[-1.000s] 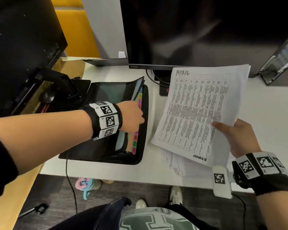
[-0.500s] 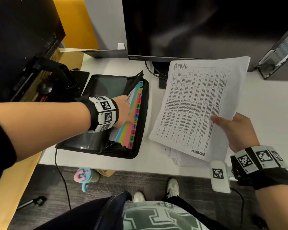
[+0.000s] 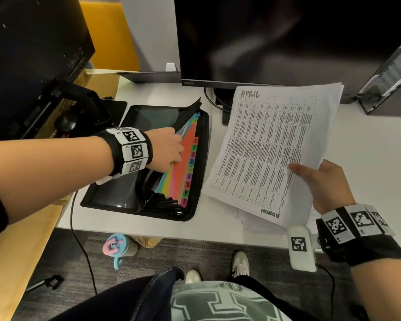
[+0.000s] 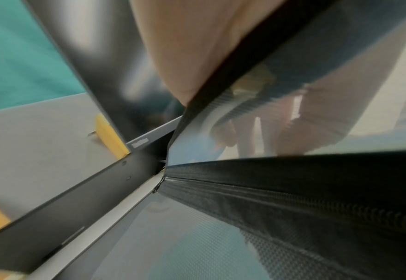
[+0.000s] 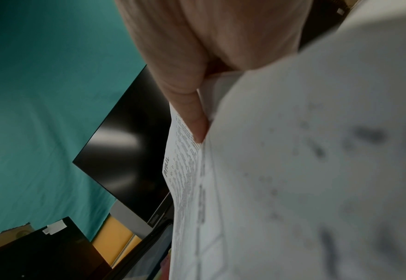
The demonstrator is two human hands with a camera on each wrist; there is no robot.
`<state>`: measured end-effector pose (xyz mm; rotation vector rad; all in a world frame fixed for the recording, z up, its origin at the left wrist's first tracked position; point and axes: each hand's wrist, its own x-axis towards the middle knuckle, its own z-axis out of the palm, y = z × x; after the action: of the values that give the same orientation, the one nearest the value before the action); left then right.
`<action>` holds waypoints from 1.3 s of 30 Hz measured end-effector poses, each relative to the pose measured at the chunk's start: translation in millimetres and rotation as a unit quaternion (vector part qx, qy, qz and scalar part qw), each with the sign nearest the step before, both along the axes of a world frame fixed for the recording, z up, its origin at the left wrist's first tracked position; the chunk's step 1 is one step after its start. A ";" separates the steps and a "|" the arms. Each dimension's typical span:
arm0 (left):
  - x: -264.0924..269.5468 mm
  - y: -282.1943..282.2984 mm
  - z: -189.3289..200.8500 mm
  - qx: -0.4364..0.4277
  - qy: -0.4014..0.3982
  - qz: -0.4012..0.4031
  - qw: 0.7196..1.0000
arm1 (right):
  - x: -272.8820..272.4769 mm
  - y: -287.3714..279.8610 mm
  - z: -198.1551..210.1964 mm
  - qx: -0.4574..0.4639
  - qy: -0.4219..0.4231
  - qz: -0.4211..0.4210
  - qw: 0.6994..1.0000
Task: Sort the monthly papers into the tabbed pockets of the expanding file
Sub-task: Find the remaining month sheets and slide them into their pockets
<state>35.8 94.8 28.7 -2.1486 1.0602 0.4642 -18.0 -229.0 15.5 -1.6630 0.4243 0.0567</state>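
The black expanding file (image 3: pixel 116 193) lies open on the white desk, left of centre. Its coloured dividers carry month tabs (image 3: pixel 190 169) down the right edge, and an orange divider (image 3: pixel 183 167) lies on top. My left hand (image 3: pixel 168 150) has its fingers tucked behind the front dividers and holds them back to the left. In the left wrist view the fingers (image 4: pixel 281 132) show curled behind a translucent leaf. My right hand (image 3: pixel 322 186) pinches a printed sheet headed APRIL (image 3: pixel 264 144) at its right edge, raised beside the file, with the thumb (image 5: pixel 187 98) on top.
More white papers (image 3: pixel 252 222) lie on the desk under the raised sheet. A dark monitor (image 3: pixel 287 38) stands at the back, its stand and cable (image 3: pixel 222 105) just behind the file. A black device (image 3: pixel 83 105) sits left of the file. A white tagged unit (image 3: pixel 301 246) hangs at the desk's front edge.
My left hand went from the tab edge into the dividers and pulled the front ones back, baring the orange divider. The APRIL sheet stayed raised in my right hand.
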 end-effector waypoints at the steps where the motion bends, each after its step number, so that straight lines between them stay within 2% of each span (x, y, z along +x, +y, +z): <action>1: 1.2 4.8 1.3 -0.018 -0.004 0.007 1.000 | 0.8 1.4 -0.4 0.009 0.002 -0.001 1.000; 6: 2.9 34.8 2.0 -0.153 -0.078 0.038 0.984 | 8.2 16.1 -6.5 0.071 0.045 -0.005 0.996; 10: 0.2 45.5 -1.6 -0.221 -0.094 0.060 0.969 | 15.0 37.2 -8.3 0.056 0.054 0.000 0.997; 14: -0.2 42.1 2.6 -0.200 -0.108 0.052 0.972 | 25.4 59.6 -0.7 -0.027 -0.003 0.001 1.000; 18: -3.6 31.9 16.6 -0.131 -0.089 0.056 0.986 | 27.8 80.3 -0.8 -0.087 -0.041 0.045 0.994; 23: -4.8 22.0 19.8 -0.127 -0.080 0.116 0.982 | 20.8 100.4 -12.0 -0.065 0.010 0.090 0.994; 29: -7.9 17.7 19.9 -0.143 -0.076 0.151 0.975 | 19.6 99.6 -12.9 -0.021 0.066 0.079 0.994; 36: -13.9 5.6 21.5 -0.138 -0.064 0.176 0.973 | 35.8 123.4 -8.1 -0.017 0.074 0.136 0.988; 39: -17.8 3.6 22.3 -0.136 -0.063 0.173 0.974 | 44.0 145.0 -14.6 -0.048 0.077 0.173 0.981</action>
<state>17.9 98.3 50.9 -2.5857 0.7115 0.3498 25.9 -84.0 0.9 -1.8189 0.2507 0.4314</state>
